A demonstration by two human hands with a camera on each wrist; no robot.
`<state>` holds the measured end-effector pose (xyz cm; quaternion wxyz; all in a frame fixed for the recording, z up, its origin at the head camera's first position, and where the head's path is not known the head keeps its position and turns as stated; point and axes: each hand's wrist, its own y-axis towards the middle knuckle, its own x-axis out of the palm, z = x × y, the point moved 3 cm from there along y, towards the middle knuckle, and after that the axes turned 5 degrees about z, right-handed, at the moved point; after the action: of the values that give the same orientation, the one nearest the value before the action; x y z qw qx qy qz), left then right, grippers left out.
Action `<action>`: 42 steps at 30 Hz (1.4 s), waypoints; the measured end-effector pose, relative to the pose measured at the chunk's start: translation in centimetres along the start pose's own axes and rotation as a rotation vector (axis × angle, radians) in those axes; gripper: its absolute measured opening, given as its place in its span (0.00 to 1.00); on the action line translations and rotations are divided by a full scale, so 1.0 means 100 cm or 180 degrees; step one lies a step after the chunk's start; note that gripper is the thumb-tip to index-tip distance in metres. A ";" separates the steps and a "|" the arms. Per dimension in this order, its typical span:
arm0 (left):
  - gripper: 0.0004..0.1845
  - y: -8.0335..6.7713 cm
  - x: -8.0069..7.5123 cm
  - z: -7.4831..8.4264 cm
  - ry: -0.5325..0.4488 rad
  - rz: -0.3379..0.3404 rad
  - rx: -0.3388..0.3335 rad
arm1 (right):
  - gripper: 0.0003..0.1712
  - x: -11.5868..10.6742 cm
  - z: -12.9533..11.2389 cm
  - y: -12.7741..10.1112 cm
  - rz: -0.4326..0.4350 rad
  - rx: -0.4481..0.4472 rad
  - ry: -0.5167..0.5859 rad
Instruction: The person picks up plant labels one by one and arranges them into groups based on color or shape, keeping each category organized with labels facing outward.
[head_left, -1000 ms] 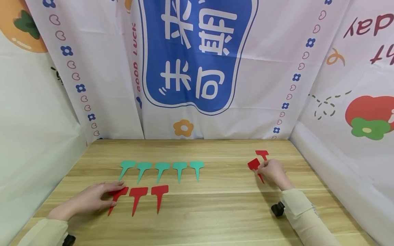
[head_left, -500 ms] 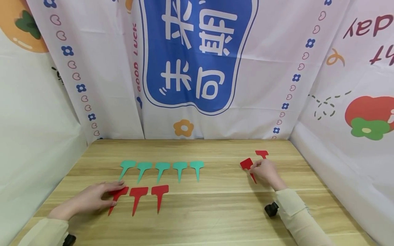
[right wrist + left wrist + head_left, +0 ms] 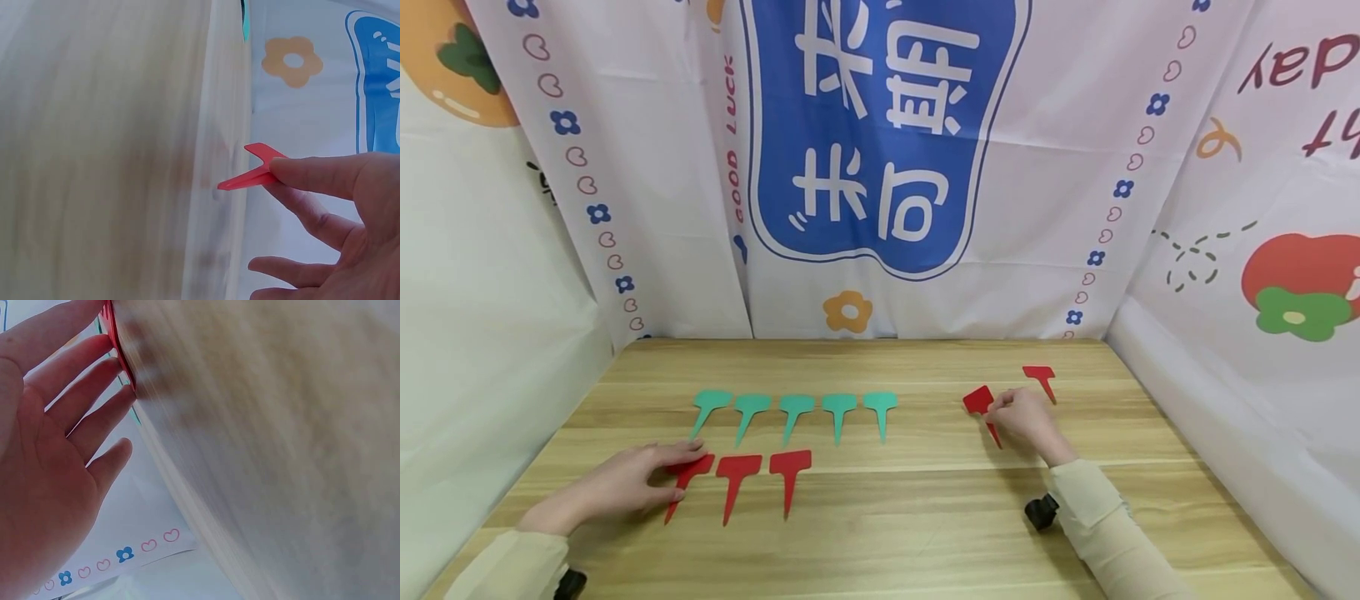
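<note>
My right hand (image 3: pixel 1028 418) pinches a red T-shaped plant label (image 3: pixel 977 400) between thumb and index finger, its pointed stem angled down toward the front. The right wrist view shows this grip from the side. At the left, my left hand (image 3: pixel 621 483) touches the leftmost red label (image 3: pixel 695 468) of a front row, its fingers spread and nearly straight in the left wrist view. Beside that label lie a second red label (image 3: pixel 739 468) and a third red label (image 3: pixel 790 463). Behind them runs a row of several green labels (image 3: pixel 839 404).
Another red label (image 3: pixel 1039 372) lies alone near the back right of the wooden table (image 3: pixel 887 542). White printed cloth (image 3: pixel 910 304) rises along the table's back edge and both sides. A black wrist device (image 3: pixel 1041 511) sits under the right sleeve.
My right hand has carried its red label leftward, away from the lone red label, which now shows fully. My left hand has stayed in place.
</note>
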<state>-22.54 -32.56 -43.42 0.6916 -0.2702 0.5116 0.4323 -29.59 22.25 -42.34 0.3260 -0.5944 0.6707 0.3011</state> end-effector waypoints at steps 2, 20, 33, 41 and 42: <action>0.32 0.000 0.000 0.000 0.0013 0.0003 0.0004 | 0.07 0.003 -0.003 -0.001 0.0022 -0.0018 0.0001; 0.32 0.000 0.001 -0.001 0.0019 0.0002 -0.0016 | 0.13 0.024 -0.018 -0.004 0.0090 -0.0140 -0.0019; 0.32 0.000 0.001 -0.001 -0.0027 0.0002 -0.0011 | 0.13 0.037 -0.037 -0.015 -0.0024 -0.0320 -0.0088; 0.32 0.000 0.000 -0.001 -0.0006 0.0015 0.0024 | 0.22 0.044 -0.049 -0.023 -0.0125 -0.0468 -0.0135; 0.32 0.000 0.000 -0.001 -0.0011 0.0011 0.0024 | 0.23 0.045 -0.050 -0.024 -0.0122 -0.0489 -0.0147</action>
<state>-22.60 -32.59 -43.47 0.6927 -0.2660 0.5125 0.4321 -27.95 15.30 -42.91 0.3005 -0.6232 0.6264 0.3590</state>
